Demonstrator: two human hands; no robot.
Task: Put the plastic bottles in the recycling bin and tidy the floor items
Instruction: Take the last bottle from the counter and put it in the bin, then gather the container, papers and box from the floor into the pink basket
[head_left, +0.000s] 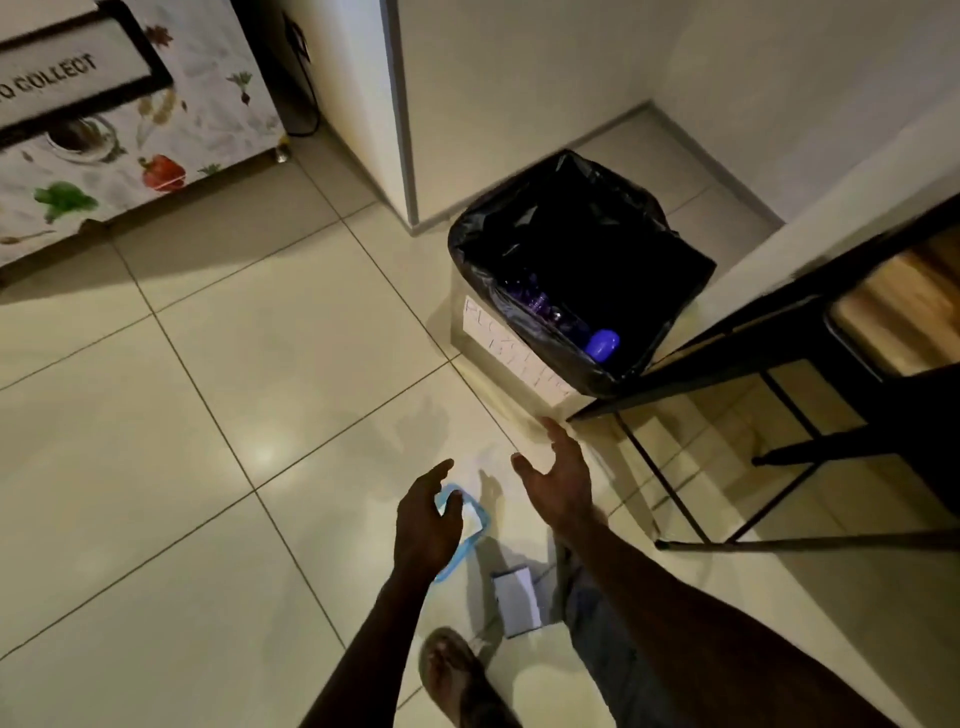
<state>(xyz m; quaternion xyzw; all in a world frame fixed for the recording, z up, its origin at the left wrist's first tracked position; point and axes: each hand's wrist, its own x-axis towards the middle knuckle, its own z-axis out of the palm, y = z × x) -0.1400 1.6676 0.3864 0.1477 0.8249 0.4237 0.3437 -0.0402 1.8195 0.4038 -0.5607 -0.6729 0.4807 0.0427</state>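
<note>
The recycling bin (524, 343) stands in the corner, lined with a black bag, a handwritten paper label on its front. Inside lies a purple plastic bottle (545, 304) with a blue cap. On the tiles below my hands lie a blue-rimmed clear lid (480, 512) and a small white box (517, 603). My left hand (426, 525) hovers over the lid with relaxed fingers and holds nothing. My right hand (558, 475) is spread open in the air between the lid and the bin, empty.
A black metal-framed table (727, 332) and a stool (852, 447) crowd the right side next to the bin. A white pillar (395, 130) rises behind the bin. A printed cabinet (130, 156) stands at far left. My shoe (452, 670) is near the white box.
</note>
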